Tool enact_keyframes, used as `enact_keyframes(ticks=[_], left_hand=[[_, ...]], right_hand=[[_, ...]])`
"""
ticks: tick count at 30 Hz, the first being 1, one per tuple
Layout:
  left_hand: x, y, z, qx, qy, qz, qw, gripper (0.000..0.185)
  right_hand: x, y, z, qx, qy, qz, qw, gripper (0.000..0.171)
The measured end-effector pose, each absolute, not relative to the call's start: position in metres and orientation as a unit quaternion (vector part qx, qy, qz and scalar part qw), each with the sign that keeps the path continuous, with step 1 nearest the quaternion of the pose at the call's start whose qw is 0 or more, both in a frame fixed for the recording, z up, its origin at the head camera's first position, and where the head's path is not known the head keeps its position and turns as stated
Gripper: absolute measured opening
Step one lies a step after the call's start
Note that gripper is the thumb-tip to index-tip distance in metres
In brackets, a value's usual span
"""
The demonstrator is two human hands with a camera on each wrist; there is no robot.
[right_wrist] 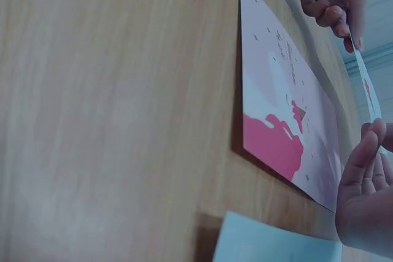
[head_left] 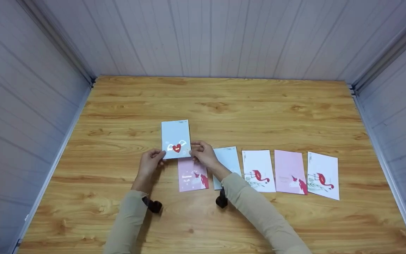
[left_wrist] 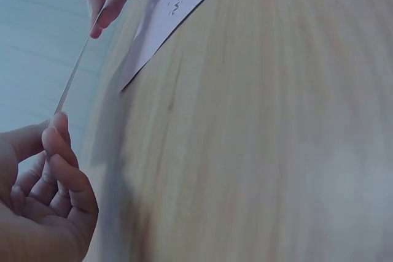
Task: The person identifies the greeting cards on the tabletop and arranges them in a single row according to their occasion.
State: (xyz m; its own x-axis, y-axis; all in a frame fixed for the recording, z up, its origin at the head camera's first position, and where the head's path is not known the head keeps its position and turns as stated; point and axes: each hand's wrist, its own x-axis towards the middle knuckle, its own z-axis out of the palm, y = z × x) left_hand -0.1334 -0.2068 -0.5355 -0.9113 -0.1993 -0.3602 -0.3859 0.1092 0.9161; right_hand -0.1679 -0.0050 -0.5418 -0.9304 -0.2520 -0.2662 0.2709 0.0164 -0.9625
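A light blue card with a red winged heart (head_left: pixel 175 135) is held above the table between both hands. My left hand (head_left: pixel 149 163) pinches its lower left edge between thumb and fingers. On the opposite edge, the right hand (head_left: pixel 204 154) pinches the lower right side. In the left wrist view the card (left_wrist: pixel 75 72) shows nearly edge-on, stretched between the two hands. Partly behind it in the head view lies a pink unicorn card (head_left: pixel 190 178), whose top is hidden. The right wrist view shows that pink card (right_wrist: pixel 285 99) flat on the wood, below the raised one.
Along the row to the right lie a light blue card (head_left: pixel 228 158) partly covered by the right arm, a white flamingo card (head_left: pixel 257 164), another pink unicorn card (head_left: pixel 288 165) and a second white flamingo card (head_left: pixel 324 167). Pale panel walls (head_left: pixel 203 38) enclose the wooden table (head_left: pixel 224 113).
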Motion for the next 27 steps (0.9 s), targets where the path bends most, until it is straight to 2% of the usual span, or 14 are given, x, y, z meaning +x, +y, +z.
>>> enact_keyframes(ticks=[13,17,27], left_hand=[[-0.172,-0.194,-0.522,-0.201,0.739,0.64,0.056,0.024],[-0.182,-0.189,-0.518,-0.194,0.736,0.645,0.067,0.027],[-0.2,-0.179,-0.524,-0.189,0.751,0.63,0.057,0.026]], right_hand=[[-0.196,-0.002,-0.529,0.036,0.681,-0.712,0.166,0.038],[-0.207,0.0,-0.522,0.047,0.689,-0.705,0.163,0.039],[-0.221,0.005,-0.523,0.079,0.711,-0.679,0.163,0.035]])
